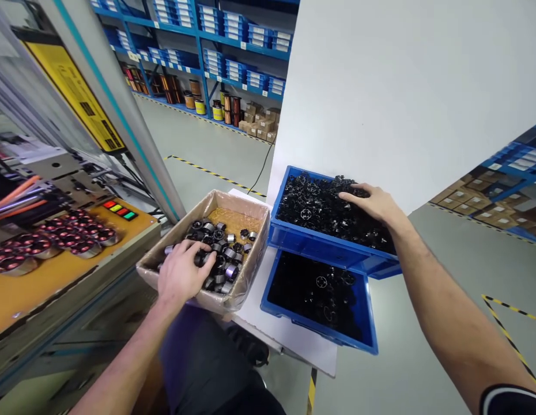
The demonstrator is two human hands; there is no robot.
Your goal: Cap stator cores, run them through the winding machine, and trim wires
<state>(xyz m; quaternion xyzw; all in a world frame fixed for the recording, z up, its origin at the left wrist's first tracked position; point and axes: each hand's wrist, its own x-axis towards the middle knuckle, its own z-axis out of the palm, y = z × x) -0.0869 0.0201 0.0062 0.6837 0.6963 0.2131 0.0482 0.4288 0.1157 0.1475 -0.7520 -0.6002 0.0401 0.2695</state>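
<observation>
My left hand [184,270] is down in a plastic-lined cardboard box [246,202], over a pile of short metal cylinders with black ends [229,253]. Its thumb and index finger are apart, touching the pile; the other fingertips are partly hidden. My right hand [374,203] reaches into the upper blue bin [320,235], which is heaped with small black ring-like parts [315,199]. Thumb and index finger there are spread over the parts, with nothing visibly gripped. Below it, a second blue bin [372,311] holds more black parts.
On the left, a machine's orange worktop [138,225] carries several copper-wound cores [64,233] and a row of coloured buttons [120,210]. A slanted machine post [134,127] rises beside the box. A white panel [380,86] stands behind the bins; blue shelving [199,34] is farther back.
</observation>
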